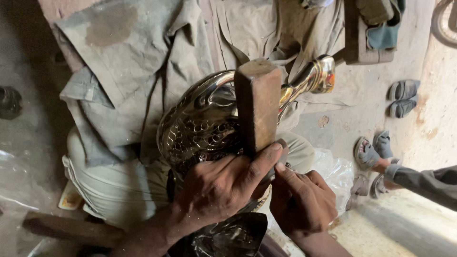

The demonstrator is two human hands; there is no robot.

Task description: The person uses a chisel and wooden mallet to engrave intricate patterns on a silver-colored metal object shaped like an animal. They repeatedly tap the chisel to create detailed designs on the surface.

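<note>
Together, two hands work one embossed metal piece (204, 126) — left hand (216, 188) fingers gripping one wooden block (257, 107), right hand (300, 202) fingers seemingly pinched shut.

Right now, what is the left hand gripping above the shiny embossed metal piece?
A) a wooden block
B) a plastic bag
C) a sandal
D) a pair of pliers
A: the left hand wraps around the lower end of a brown wooden block, thumb along its side, held upright over the embossed metal piece; the right hand pinches a small tool beside it.
</note>
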